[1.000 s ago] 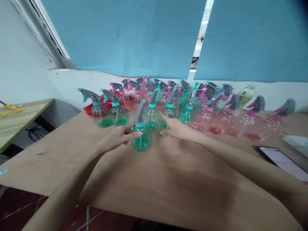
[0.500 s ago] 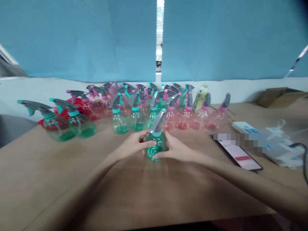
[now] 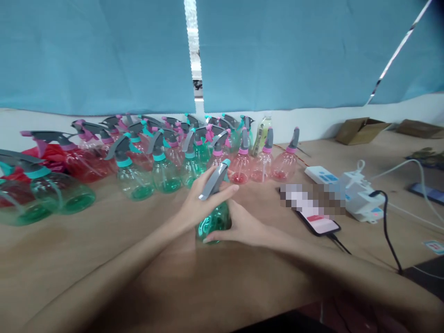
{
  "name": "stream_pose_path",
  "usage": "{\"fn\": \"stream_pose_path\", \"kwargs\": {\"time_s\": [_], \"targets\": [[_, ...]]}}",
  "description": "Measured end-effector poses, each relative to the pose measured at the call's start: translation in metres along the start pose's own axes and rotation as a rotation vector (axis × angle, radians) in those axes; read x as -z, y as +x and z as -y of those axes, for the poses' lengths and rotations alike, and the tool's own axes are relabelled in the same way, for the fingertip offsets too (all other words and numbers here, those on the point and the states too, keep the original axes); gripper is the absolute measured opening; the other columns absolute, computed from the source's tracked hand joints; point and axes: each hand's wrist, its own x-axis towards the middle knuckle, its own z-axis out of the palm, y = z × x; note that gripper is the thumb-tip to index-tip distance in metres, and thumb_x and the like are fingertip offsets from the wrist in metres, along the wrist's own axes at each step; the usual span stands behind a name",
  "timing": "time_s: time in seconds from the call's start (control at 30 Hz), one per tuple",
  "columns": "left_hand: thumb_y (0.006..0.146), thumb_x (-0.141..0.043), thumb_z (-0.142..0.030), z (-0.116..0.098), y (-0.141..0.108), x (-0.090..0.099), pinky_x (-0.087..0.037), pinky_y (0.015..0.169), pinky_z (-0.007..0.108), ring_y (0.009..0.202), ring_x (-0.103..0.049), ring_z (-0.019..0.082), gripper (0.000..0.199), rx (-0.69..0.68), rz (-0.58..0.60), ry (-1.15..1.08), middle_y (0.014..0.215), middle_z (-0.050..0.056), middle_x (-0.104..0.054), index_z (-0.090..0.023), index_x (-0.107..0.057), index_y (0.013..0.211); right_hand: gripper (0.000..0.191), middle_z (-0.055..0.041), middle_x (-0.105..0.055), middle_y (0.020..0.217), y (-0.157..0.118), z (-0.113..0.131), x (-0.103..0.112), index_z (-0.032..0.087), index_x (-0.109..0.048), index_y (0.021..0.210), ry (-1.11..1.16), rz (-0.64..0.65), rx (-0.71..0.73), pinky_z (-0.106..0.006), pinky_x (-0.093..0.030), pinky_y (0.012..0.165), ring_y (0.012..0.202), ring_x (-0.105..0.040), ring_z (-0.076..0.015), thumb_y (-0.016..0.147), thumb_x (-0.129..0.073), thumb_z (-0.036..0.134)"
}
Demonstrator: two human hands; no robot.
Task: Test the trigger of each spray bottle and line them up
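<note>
Green spray bottle, left hand at neck, right hand around body

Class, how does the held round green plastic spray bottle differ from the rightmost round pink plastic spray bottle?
The green bottle has turquoise trim; the pink bottle has pink trim. The left hand and right hand hold the green bottle; the pink bottle stands untouched. Both have grey spray heads and transparent bodies.

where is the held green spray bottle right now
In the head view, the green spray bottle is just below centre, with the left hand at its neck and the right hand on its body, nearer the person than the row of bottles.
</note>
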Motion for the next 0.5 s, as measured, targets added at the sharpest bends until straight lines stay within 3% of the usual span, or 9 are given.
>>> {"fn": "stream_pose_path", "kwargs": {"time_s": [0.1,0.27,0.37,0.5], "targets": [[0.081,-0.060,-0.028,0.006,-0.003,0.000,-0.049,0.086,0.038,0.096,-0.061,0.022,0.030,0.035,-0.035,-0.091,0.104,0.006,-0.063,-0.019,-0.057,0.109,0.098,-0.0122,-0.047,0.140,0.003,-0.004,-0.004,0.022,-0.031,0.140,0.027,-0.009,0.014,-0.044,-0.040,0.104,0.129,-0.045,-0.0287,0.060,-0.081,0.051],[0.075,-0.057,-0.017,0.014,-0.011,0.005,-0.051,0.075,0.033,0.083,-0.063,0.019,0.030,-0.002,-0.008,-0.072,0.089,0.002,-0.063,-0.020,-0.055,0.105,0.096,-0.0155,-0.044,0.144,-0.002,-0.018,0.007,0.019,-0.033,0.141,-0.036,0.123,0.083,-0.049,-0.037,0.106,0.130,-0.043,-0.0314,0.065,-0.075,0.060],[0.075,-0.054,-0.016,0.014,-0.014,0.008,-0.049,0.066,0.029,0.074,-0.061,0.017,0.029,-0.015,-0.015,-0.042,0.078,-0.001,-0.059,-0.020,-0.055,0.103,0.091,-0.0191,-0.046,0.142,-0.012,-0.033,0.016,0.014,-0.036,0.140,-0.154,0.138,0.037,-0.052,-0.035,0.106,0.130,-0.044,-0.0326,0.072,-0.061,0.069],[0.072,-0.050,-0.015,0.012,-0.015,0.015,-0.046,0.065,0.029,0.069,-0.056,0.015,0.021,-0.033,-0.047,0.043,0.068,-0.004,-0.050,-0.019,-0.055,0.093,0.091,-0.0211,-0.043,0.145,-0.022,-0.049,0.023,0.011,-0.041,0.140,-0.366,0.156,-0.041,-0.053,-0.032,0.109,0.133,-0.039,-0.0342,0.075,-0.051,0.074]]}}
